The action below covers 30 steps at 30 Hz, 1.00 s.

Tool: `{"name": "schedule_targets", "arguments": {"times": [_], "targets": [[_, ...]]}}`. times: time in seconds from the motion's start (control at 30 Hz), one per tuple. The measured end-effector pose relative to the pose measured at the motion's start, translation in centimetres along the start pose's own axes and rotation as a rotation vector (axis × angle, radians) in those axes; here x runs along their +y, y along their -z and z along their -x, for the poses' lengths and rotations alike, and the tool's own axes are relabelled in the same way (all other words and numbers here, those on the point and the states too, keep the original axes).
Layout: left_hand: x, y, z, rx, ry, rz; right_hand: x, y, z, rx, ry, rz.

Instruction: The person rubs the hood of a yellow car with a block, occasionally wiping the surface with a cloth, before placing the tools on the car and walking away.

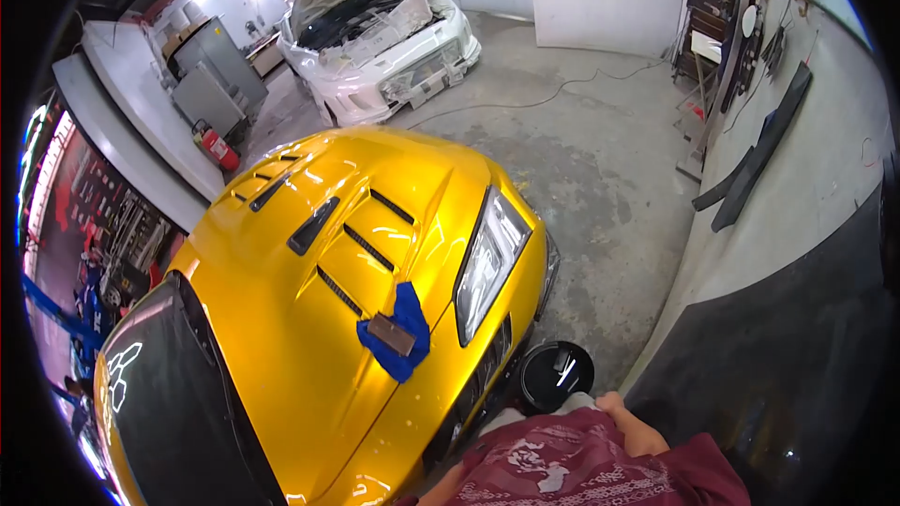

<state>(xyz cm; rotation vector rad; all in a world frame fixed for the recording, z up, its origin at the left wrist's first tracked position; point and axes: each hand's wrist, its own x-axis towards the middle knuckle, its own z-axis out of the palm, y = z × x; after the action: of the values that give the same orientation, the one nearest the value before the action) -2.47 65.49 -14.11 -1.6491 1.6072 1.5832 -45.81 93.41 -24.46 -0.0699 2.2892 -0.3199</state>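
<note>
Nearest the camera, at the bottom edge, lay the person's maroon printed shirt (581, 473), and from it a bare forearm (633, 426) rose toward the right; the hand at its end was out of sight, so whether it was open or closed could not be told, and which arm it was could not be told either. No other hand showed. Just beyond the forearm, on the concrete floor (600, 150), stood a round black container (555, 375) close beside the front corner of a yellow car (309, 319). On the car's hood, just left of the headlight (487, 258), lay a blue cloth (398, 328) with a small brown block (391, 334) resting on top of it (both untouched, well apart from the forearm). Black vents (352, 234) ran across the hood farther back. To the right, dark trim strips (759, 150) leaned along the grey wall. Farther off, left of the yellow car, sat a red fire extinguisher (217, 145), and farthest stood a white car (375, 33) with its hood raised.
</note>
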Motion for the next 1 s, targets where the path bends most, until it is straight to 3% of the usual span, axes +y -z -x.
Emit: {"name": "schedule_targets", "arguments": {"times": [0.1,0.2,0.3,0.5,0.6,0.67,0.73,0.87,1.0], "targets": [[2.5,-0.2,-2.8,-0.012,-0.001,-0.022,-2.3,4.4,2.2,0.263,-0.237,-0.030],[5.5,-1.0,-4.6,-0.024,0.013,-0.041,-3.2,11.1,3.4,0.277,-0.202,-0.179],[8.2,-1.9,-5.7,-0.035,0.028,-0.069,-1.3,13.8,-2.2,0.386,-0.184,-0.181],[12.9,-3.4,-6.5,-0.022,0.108,-0.147,1.6,18.2,-15.8,0.059,-0.339,-0.802],[18.3,-6.2,-7.9,0.017,0.159,-0.184,0.2,23.0,-21.6,-0.071,-0.306,-0.750],[24.2,-9.1,-8.9,0.053,0.185,-0.191,8.8,20.5,-36.7,-0.393,0.220,-0.051],[31.2,-12.8,-10.3,0.081,0.189,-0.183,2.6,25.4,-35.3,-0.206,-0.236,-0.665],[43.2,-20.2,-13.0,0.053,0.168,-0.188,-2.5,32.1,-38.0,-0.261,-0.207,-0.665],[51.6,-23.3,-15.5,-0.005,0.115,-0.228,-4.8,38.1,-40.9,-0.239,-0.181,-0.841]]}}
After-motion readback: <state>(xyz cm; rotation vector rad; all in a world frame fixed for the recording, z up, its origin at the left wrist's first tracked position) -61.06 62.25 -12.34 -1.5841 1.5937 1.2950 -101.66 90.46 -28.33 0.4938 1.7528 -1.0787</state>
